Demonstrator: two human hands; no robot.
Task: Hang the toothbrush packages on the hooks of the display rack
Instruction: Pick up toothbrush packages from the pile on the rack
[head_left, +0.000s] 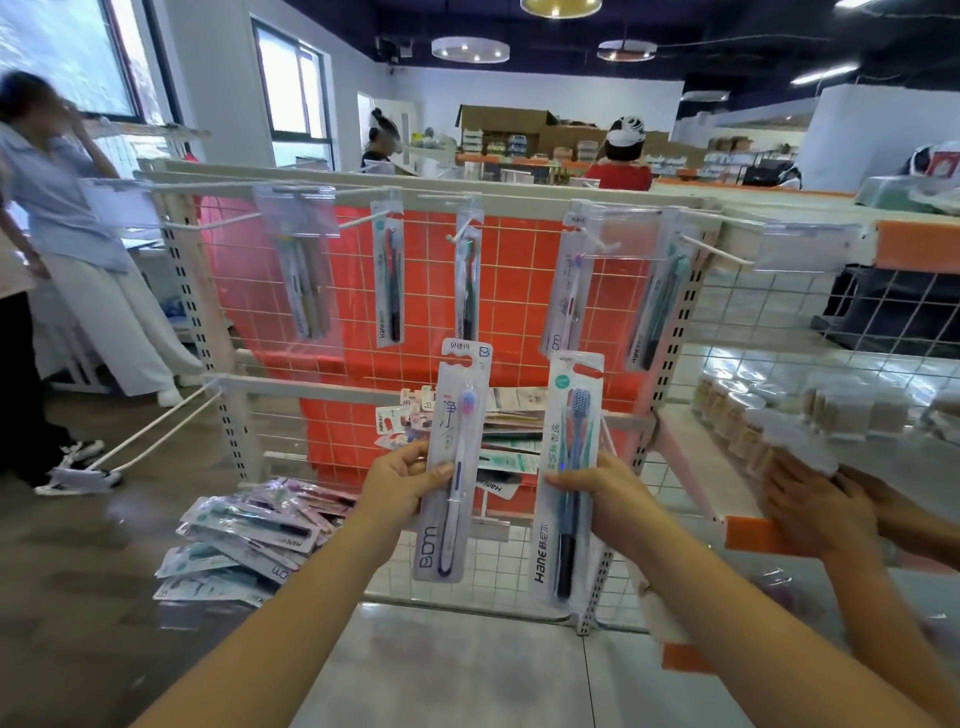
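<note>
head view | worn, looks forward-down | close over hands (509, 488) | faces display rack (415, 197)

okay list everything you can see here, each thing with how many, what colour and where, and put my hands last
Display rack: one, white wire grid, orange backing, centre.
Hanging toothbrush packages: five spots, clear, top hooks.
BDM package: one, white brush, left hand.
Hane package: one, blue brush, right hand.
Loose packages: pile, floor left; more inside rack.
Other people: several, left and background; another's hands, right.
Left hand: grips BDM package.
Right hand: grips Hane package.

Floor (104, 597) under package pile (249, 535)
</note>
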